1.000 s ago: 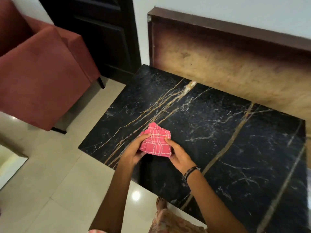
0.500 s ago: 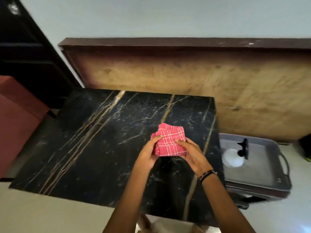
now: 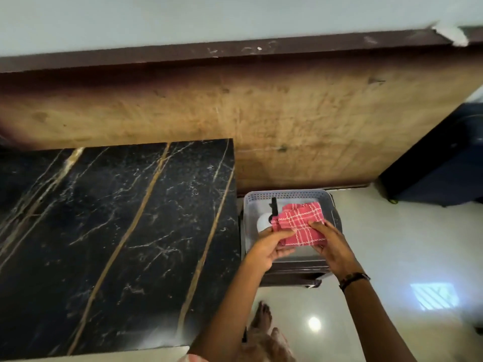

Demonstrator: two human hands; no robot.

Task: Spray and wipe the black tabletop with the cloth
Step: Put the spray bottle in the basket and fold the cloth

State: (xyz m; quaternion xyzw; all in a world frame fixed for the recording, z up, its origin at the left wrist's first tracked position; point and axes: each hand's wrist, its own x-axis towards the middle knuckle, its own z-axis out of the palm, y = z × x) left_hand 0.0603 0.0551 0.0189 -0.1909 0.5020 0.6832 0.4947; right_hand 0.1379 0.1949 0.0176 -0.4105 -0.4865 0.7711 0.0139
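Note:
A folded pink checked cloth [image 3: 300, 223] is held between my left hand [image 3: 269, 248] and my right hand [image 3: 330, 244], above a grey basket [image 3: 285, 195] to the right of the table. The black marble tabletop [image 3: 117, 231], veined with gold and white, fills the left of the view. Inside the basket a white spray bottle [image 3: 262, 222] with a black trigger lies partly hidden behind the cloth and my left hand.
The basket rests on a low dark stool [image 3: 292, 276]. A wooden board [image 3: 261, 121] leans against the wall behind. A dark blue bin [image 3: 444, 163] stands at the far right. My bare foot [image 3: 264, 320] is on the glossy tiled floor.
Both hands have carried the cloth from over the tabletop rightward to above the basket. The view has swung right, so the red armchair has left the frame.

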